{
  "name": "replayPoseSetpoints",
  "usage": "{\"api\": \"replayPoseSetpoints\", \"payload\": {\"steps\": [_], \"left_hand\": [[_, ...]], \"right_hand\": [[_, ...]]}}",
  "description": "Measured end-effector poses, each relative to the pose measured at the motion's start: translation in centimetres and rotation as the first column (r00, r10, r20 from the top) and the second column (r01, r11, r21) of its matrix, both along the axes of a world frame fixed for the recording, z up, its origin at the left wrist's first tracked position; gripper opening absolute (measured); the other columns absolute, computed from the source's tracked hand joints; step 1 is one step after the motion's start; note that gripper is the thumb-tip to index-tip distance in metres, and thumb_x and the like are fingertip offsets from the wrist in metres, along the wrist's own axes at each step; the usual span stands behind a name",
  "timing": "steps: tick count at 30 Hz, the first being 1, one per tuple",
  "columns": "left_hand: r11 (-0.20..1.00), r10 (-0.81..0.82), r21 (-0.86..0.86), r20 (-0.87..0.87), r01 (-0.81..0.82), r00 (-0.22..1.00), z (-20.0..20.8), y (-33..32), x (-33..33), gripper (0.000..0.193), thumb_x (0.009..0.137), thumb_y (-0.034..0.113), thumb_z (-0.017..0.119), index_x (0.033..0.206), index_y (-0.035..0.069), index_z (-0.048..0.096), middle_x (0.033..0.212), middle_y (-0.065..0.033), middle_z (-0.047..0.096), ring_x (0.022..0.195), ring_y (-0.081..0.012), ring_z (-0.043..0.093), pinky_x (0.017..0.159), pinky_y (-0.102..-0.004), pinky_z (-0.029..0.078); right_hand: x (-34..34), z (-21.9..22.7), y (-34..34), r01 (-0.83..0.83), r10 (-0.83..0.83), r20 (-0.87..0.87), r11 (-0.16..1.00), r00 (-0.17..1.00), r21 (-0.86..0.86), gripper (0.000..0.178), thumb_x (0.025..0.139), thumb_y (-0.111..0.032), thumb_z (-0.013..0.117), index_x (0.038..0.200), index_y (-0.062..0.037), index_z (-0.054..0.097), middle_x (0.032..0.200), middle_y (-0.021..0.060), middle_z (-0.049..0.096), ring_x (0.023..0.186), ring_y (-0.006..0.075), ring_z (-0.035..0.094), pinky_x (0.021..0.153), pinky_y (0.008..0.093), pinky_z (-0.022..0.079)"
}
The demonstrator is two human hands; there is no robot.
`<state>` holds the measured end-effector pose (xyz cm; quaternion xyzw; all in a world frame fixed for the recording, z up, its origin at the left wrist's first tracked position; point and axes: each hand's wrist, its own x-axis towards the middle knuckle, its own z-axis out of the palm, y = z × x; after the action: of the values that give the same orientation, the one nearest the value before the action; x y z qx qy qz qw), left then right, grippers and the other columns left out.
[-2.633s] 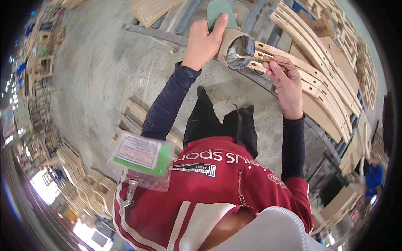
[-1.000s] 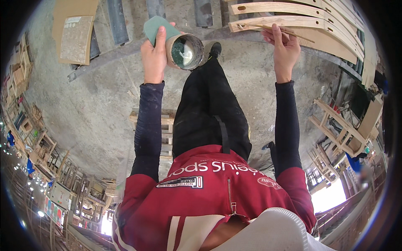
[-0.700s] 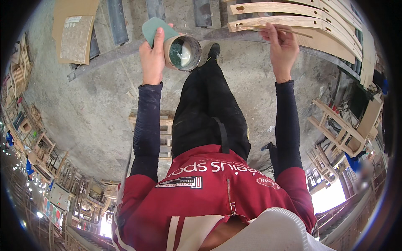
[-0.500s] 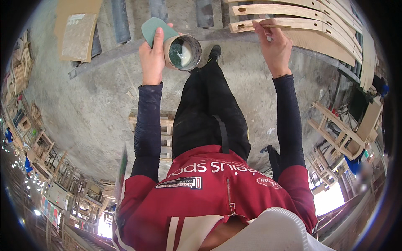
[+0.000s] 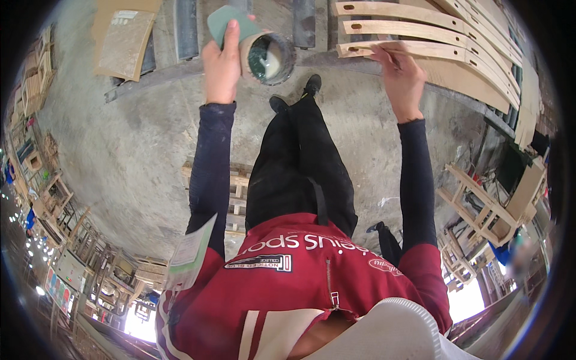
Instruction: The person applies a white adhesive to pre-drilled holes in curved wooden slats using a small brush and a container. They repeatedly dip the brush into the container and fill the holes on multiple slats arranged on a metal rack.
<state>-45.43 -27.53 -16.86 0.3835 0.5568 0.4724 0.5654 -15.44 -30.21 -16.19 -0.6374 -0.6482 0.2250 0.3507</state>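
Left hand: the left hand point(image 5: 221, 66) is gripping a round open can point(image 5: 268, 58) by its side, fingers wrapped around it, with a green lid or pad point(image 5: 223, 21) pinched behind the can under the thumb.
Can: it is being held up in the air above the floor, tipped so that its mouth is showing, with pale liquid inside.
Right hand: the right hand point(image 5: 401, 77) is pinching a thin stick-like tool point(image 5: 366, 51), fingers closed on it; whether it is a brush cannot be told.
Tool: its tip is lying against the end of a curved wooden slat point(image 5: 408, 49).
Slats: several pale curved slats are lying side by side in a row point(image 5: 456, 30), some with slots near their ends.
Floor: a grey concrete floor point(image 5: 138, 150), stained and dusty, is running under the person's dark shoes point(image 5: 312, 84).
Room: a wooden pallet point(image 5: 237, 195) is lying behind the legs; wooden chair frames point(image 5: 486, 210) are standing at the right, more wooden frames point(image 5: 48, 192) are piling up along the left, and flat boards point(image 5: 123, 39) are lying near the top left.
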Motion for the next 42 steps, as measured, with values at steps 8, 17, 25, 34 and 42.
{"api": "replayPoseSetpoints", "payload": {"steps": [8, 17, 25, 34, 42], "left_hand": [[0.955, 0.027, 0.286, -0.342, 0.077, 0.939, 5.0, 4.2, 3.1, 0.054, 0.104, 0.044, 0.044, 0.101, -0.001, 0.073, 0.090, -0.0114, 0.075, 0.085, -0.0201, 0.071, 0.076, -0.0342, 0.052], [0.878, -0.096, 0.390, -0.424, 0.277, 0.901, 9.9, 6.7, 5.2, 0.050, 0.103, 0.040, 0.051, 0.088, -0.005, 0.067, 0.069, -0.0142, 0.066, 0.064, -0.0168, 0.060, 0.062, -0.0360, 0.046], [0.804, -0.019, 0.505, -0.505, 0.314, 0.863, 11.9, 7.4, 6.5, 0.056, 0.100, 0.044, 0.055, 0.076, -0.007, 0.062, 0.059, -0.0223, 0.056, 0.053, -0.0258, 0.056, 0.055, -0.0405, 0.042], [0.802, -0.009, 0.532, -0.444, 0.271, 0.896, 12.3, 8.1, 7.4, 0.059, 0.100, 0.045, 0.053, 0.073, -0.006, 0.061, 0.056, -0.0182, 0.057, 0.050, -0.0228, 0.054, 0.053, -0.0400, 0.041], [0.833, 0.146, 0.551, -0.317, 0.056, 0.937, 10.0, 7.4, 8.7, 0.049, 0.102, 0.040, 0.051, 0.087, -0.004, 0.068, 0.073, -0.0125, 0.070, 0.068, -0.0210, 0.065, 0.065, -0.0360, 0.048]], "right_hand": [[-2.9, 7.9, -1.2, 0.013, 0.031, -0.575, 0.997, 0.818, 0.072, 0.011, 0.092, 0.003, 0.066, 0.102, 0.0073, 0.064, 0.096, 0.0170, 0.072, 0.086, 0.0196, 0.072, 0.080, 0.0267, 0.058], [-3.6, 7.6, -0.4, -0.021, 0.119, -0.585, 0.985, 0.802, 0.171, 0.012, 0.092, -0.002, 0.068, 0.098, 0.0070, 0.064, 0.094, 0.0145, 0.073, 0.084, 0.0177, 0.072, 0.076, 0.0274, 0.060], [-2.4, 9.2, -0.2, -0.035, 0.131, -0.541, 0.982, 0.830, 0.185, 0.012, 0.094, -0.002, 0.066, 0.098, 0.0075, 0.061, 0.092, 0.0175, 0.072, 0.085, 0.0209, 0.073, 0.077, 0.0290, 0.060], [-3.2, 8.6, -0.6, 0.074, 0.004, -0.666, 0.993, 0.746, 0.089, 0.015, 0.095, -0.007, 0.066, 0.096, 0.0067, 0.060, 0.088, 0.0212, 0.072, 0.079, 0.0226, 0.074, 0.074, 0.0301, 0.061], [-2.7, 7.9, -0.5, 0.087, -0.171, -0.891, 0.985, 0.421, -0.148, 0.017, 0.097, -0.014, 0.064, 0.102, 0.0020, 0.061, 0.100, 0.0208, 0.071, 0.088, 0.0225, 0.073, 0.075, 0.0287, 0.060]]}}
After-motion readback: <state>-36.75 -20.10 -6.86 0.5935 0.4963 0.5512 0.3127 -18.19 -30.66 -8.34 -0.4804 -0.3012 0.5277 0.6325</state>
